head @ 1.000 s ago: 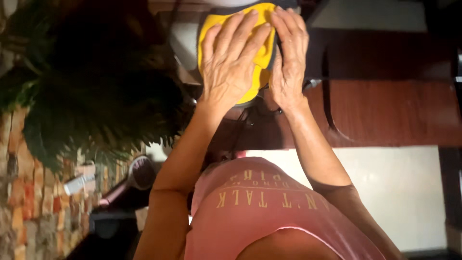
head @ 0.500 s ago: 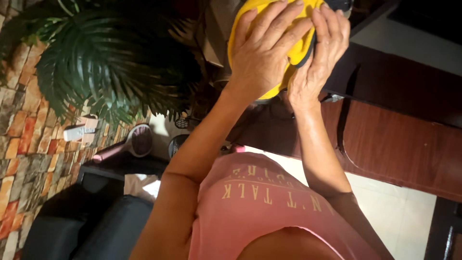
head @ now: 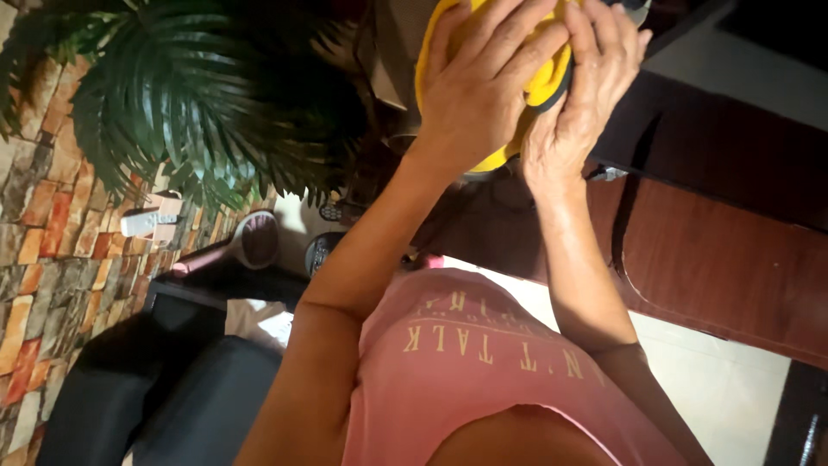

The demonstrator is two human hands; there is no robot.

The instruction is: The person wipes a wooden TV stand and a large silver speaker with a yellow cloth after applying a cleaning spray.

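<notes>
Compared with a moment ago the view has swung and tilted; the palm-like plant (head: 198,103) and the brick-patterned wall (head: 34,233) now fill the side beyond the left hand, while the hands sit higher, close to the top edge; the work itself looks unchanged, both hands pressed on the same yellow cloth (head: 539,86), so the handling of it seems to be carrying on rather than finishing.

The left hand (head: 483,86) lies flat with fingers spread over the cloth, pressing rather than clenching; the right hand (head: 586,103) curls round the cloth's far edge, fingers wrapped on it, a dark rim showing between cloth and palm. The cloth is bunched between and under the two hands, its lower edge hanging just below the left wrist; what it rests on is hidden.

Beyond the right hand runs a dark wooden cabinet (head: 716,259); below the forearms is the person's pink shirt (head: 483,371). Below the left arm, a dark seat (head: 164,397). No container shows its contents clearly; a round object near the plant is too dim to tell.
</notes>
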